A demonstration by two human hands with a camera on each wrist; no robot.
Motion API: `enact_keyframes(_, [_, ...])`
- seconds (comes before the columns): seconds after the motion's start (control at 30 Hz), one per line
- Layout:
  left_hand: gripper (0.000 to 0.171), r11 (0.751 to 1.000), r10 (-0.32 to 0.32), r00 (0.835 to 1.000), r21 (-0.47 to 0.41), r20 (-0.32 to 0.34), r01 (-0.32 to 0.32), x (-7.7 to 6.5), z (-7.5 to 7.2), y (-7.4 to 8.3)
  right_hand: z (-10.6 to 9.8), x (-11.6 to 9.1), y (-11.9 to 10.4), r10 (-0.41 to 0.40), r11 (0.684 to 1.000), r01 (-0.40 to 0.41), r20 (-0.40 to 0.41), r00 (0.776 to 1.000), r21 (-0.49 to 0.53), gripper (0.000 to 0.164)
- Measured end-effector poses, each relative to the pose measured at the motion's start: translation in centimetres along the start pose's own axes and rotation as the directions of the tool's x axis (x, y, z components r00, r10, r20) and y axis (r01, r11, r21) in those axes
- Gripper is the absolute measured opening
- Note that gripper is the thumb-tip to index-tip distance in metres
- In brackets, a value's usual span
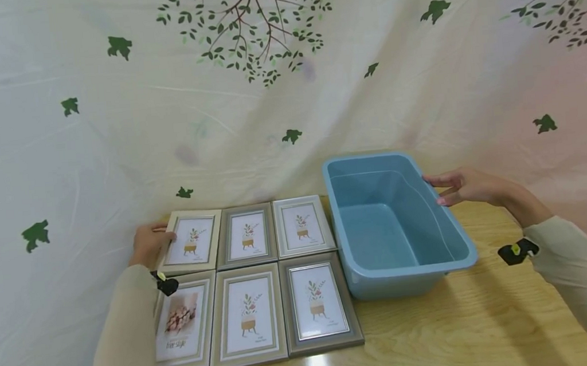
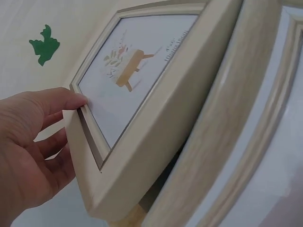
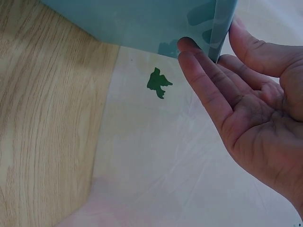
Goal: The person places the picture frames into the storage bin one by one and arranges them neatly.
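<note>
My left hand (image 1: 149, 244) pinches the left edge of a cream picture frame (image 1: 169, 261) at the back left. In the left wrist view its thumb (image 2: 75, 100) lies on the frame's face, with the other fingers at the side and partly hidden. The frame holds a white print of a potted plant. At the right, a deep blue plastic tub (image 1: 375, 234) stands with nothing inside it. My right hand (image 1: 472, 186) holds the tub's right rim; in the right wrist view, the fingers (image 3: 208, 85) reach along the outer wall below the rim.
More picture frames lie in two rows, including a grey-brown frame (image 1: 220, 240), a white frame (image 1: 280, 230) and a dark grey frame (image 1: 353, 316). They sit close beside the tub on a wooden table (image 1: 414, 334). A patterned cloth (image 1: 247, 123) hangs behind.
</note>
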State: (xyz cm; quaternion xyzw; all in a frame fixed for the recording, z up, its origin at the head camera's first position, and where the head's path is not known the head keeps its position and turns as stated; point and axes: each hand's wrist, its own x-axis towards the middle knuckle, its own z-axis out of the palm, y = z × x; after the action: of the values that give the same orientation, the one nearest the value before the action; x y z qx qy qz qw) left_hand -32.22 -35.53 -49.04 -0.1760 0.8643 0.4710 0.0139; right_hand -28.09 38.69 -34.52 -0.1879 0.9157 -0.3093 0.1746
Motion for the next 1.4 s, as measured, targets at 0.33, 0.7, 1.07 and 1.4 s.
enact_keyframes(0.33, [0.064,1.000,0.030,0.990,-0.007,0.138,-0.030,0.0,-2.1,1.7,0.0,0.3,0.0,-0.007,1.000,0.007,-0.002,1.000,-0.014,0.078])
enact_keyframes(0.7, [0.071,0.999,0.039,0.959,0.019,0.282,-0.046,-0.3,-4.0,3.1,-0.1,0.3,0.0,-0.013,1.000,0.013,-0.010,1.000,-0.007,0.078])
enact_keyframes(1.07, [0.072,0.997,0.038,0.962,-0.081,0.272,-0.016,0.2,-4.5,4.1,0.1,0.4,0.1,-0.013,1.000,0.013,-0.007,1.000,-0.008,0.079])
enact_keyframes(1.4, [0.071,0.984,0.070,0.951,-0.176,0.301,-0.017,-0.7,-4.8,4.8,0.2,0.5,0.2,-0.002,1.000,0.002,-0.016,1.000,-0.004,0.079])
